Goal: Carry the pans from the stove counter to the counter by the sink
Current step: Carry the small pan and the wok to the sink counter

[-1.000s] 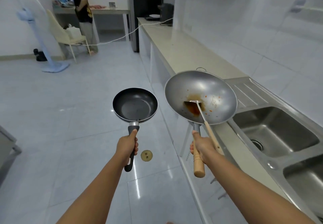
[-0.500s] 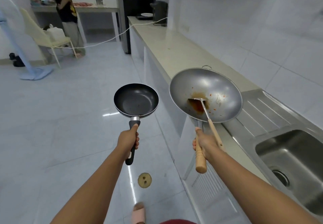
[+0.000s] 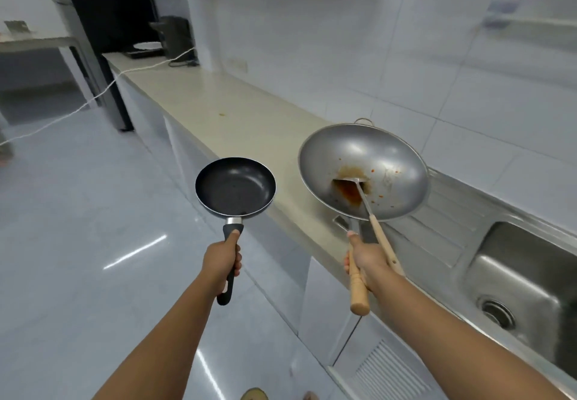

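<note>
My left hand (image 3: 222,258) grips the black handle of a small black frying pan (image 3: 235,186), held level over the counter's front edge. My right hand (image 3: 366,259) holds the wooden handle of a grey steel wok (image 3: 384,156) smeared with brown sauce. A metal spatula (image 3: 371,215) with a wooden handle lies in the wok, its handle pinned under the same hand. The wok hangs above the beige counter (image 3: 237,118), where it meets the steel draining board (image 3: 443,221).
A steel sink (image 3: 527,284) with a drain lies at the right. At the counter's far end stand a dark appliance (image 3: 173,36) and a flat cooker with a white cord running off to the left. White cabinets run below the counter. Glossy floor tiles fill the left.
I have come closer to the counter and turned right. Both pans now hang over or near the counter edge, and the person and chair at the back have left the view.
</note>
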`<state>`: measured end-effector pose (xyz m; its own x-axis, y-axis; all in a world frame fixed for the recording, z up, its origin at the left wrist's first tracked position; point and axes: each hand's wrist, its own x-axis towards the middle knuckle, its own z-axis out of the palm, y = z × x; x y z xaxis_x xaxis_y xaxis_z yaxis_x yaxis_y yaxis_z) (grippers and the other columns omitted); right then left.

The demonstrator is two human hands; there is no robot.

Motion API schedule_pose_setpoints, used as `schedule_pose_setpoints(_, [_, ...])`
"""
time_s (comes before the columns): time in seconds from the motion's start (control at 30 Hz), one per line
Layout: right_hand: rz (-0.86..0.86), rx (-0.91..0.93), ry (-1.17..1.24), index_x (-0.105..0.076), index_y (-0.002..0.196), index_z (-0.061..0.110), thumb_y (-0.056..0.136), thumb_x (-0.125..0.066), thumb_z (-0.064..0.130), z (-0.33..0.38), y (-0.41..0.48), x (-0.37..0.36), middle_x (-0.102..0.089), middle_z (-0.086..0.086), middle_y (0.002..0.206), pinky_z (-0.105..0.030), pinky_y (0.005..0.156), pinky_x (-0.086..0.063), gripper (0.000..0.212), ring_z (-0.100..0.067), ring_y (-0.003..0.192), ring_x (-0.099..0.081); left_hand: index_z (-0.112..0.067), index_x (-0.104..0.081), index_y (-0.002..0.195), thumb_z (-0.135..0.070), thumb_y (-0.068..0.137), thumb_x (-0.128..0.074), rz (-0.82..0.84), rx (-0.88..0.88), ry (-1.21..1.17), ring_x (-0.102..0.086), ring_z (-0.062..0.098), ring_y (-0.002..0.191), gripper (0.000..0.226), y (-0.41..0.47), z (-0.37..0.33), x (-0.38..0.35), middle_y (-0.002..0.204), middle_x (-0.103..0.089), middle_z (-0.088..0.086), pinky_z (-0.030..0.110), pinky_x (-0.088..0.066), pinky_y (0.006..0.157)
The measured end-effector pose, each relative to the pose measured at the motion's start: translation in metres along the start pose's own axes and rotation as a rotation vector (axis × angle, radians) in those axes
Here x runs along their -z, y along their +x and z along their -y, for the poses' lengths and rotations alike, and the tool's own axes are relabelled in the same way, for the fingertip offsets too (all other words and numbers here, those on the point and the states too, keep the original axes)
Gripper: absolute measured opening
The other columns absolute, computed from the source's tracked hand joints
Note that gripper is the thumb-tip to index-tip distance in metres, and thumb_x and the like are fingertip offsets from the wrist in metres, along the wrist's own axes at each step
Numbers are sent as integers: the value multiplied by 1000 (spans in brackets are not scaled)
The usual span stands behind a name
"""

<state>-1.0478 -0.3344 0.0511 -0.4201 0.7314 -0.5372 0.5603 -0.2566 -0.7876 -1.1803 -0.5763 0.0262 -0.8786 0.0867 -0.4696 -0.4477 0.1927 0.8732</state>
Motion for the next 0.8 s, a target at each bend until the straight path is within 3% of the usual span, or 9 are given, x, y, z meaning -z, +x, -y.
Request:
schedule_pose_setpoints(0.23, [-153,-89,25,-66,73,4,91,-54,58,19,45,12,-70,-11,67,-39,71,-58,59,-26,62,-65,-10,-54,66,-39,95,-57,191,-32,82,-44,15,38,41,73,-43,-68,43,-50,-2,26,-39,42])
schedule_pose_setpoints(0.5, [-342,-164,178,-65,102,-2,94,-58,45,19,61,38,-66,-10,65,-26,43,-48,49,-19,51,-60,-4,-60,70,-40,93,-60,378,-36,170,-46,18,37,43,120,-68,-148,43,-52,3,27,-41,42])
schedule_pose_setpoints(0.8, [-465,-258,342,-65,106,-4,94,-61,40,18,61,31,-64,-13,69,-28,47,-49,46,-20,53,-59,-2,-62,66,-40,93,-59,501,-70,347,-50,20,38,46,168,-86,-205,43,-56,4,28,-43,44])
